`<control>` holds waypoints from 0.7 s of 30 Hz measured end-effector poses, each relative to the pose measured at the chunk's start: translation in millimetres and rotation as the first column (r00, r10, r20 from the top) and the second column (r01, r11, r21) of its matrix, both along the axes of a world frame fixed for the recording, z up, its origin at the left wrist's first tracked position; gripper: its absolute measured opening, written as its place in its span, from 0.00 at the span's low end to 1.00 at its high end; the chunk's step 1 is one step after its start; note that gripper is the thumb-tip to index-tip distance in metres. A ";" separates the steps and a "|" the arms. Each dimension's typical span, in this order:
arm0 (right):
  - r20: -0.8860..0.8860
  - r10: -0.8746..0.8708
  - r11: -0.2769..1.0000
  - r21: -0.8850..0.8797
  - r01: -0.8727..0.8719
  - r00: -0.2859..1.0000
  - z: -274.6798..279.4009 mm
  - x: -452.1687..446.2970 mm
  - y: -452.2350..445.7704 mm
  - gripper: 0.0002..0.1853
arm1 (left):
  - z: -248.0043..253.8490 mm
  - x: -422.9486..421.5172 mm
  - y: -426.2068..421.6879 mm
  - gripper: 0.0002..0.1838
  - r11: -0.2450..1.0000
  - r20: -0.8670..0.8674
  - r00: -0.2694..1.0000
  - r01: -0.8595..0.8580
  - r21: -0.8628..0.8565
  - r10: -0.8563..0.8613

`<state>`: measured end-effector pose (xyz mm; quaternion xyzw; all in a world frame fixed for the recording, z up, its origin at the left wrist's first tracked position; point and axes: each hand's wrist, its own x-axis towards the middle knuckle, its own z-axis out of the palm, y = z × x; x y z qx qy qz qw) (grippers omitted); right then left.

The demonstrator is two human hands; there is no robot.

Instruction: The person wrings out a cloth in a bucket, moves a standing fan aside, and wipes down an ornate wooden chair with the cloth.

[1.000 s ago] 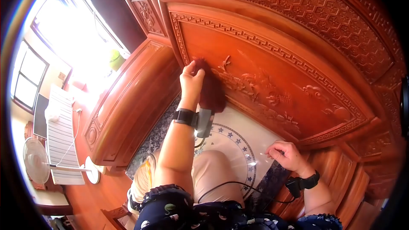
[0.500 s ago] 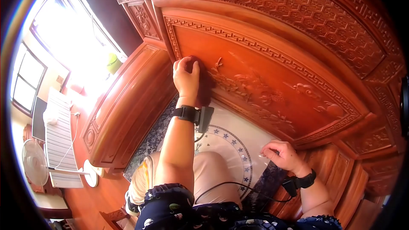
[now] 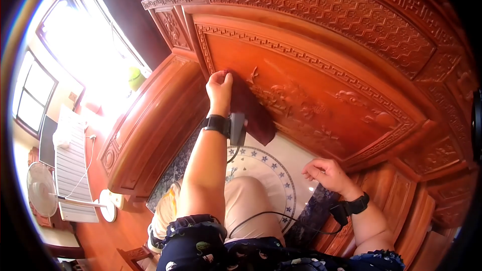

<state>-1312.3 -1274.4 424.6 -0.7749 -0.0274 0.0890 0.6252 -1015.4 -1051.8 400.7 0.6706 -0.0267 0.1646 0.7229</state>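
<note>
The left hand's (image 3: 219, 90) grip pinches a dark red cloth (image 3: 252, 113), which hangs against the carved wooden panel (image 3: 306, 95). The right hand's (image 3: 329, 174) grip is loosely curled, fingers partly bent, holding nothing visible.

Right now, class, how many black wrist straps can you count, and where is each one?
2. One black strap is on the left wrist, behind the left hand holding the dark red cloth. The other black strap is on the right wrist.
</note>
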 end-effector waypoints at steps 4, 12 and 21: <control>-0.050 -0.016 0.997 0.070 0.019 0.999 -1.6 -1.6 -1.6 0.10 | 20.6 -9.4 8.6 0.12 0.527 0.515 0.857 -0.426 0.735 -0.025; -0.034 -0.003 0.999 0.052 0.005 0.999 -2.7 -0.2 -2.3 0.10 | 14.3 2.3 -4.9 0.13 0.808 0.049 0.966 -0.239 0.538 0.253; -0.005 0.025 0.999 0.041 -0.024 1.000 -1.3 0.6 -1.4 0.11 | 1.4 1.1 5.9 0.11 0.682 0.519 0.850 -0.434 0.588 0.093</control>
